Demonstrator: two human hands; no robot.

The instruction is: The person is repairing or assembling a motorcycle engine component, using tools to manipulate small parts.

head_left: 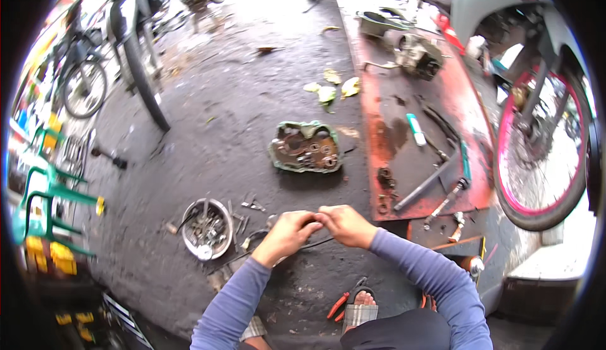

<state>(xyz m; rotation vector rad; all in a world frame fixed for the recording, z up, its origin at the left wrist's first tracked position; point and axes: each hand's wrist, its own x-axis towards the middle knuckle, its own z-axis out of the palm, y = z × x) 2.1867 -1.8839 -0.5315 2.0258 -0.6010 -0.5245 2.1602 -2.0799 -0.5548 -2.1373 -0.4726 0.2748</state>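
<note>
My left hand (285,236) and my right hand (347,225) meet at the fingertips above the dark ground. The fingers of both are closed in a pinch; whatever lies between them is too small or too hidden to make out. A thin dark cable or rod (319,243) passes just below the hands. Ahead of them an open engine cover (306,148) with a greenish rim lies on the ground, with small metal parts inside. A round metal bowl (187,236) filled with bolts and small parts stands left of my left hand. Loose bolts (254,204) lie beside the bowl.
A red metal sheet (372,129) on the right carries an engine block (420,56), a light-blue tube (415,129) and grey bars. Red-handled pliers (338,304) lie by my foot. A motorcycle wheel with a pink rim (505,160) stands far right; green chairs (39,189) stand left.
</note>
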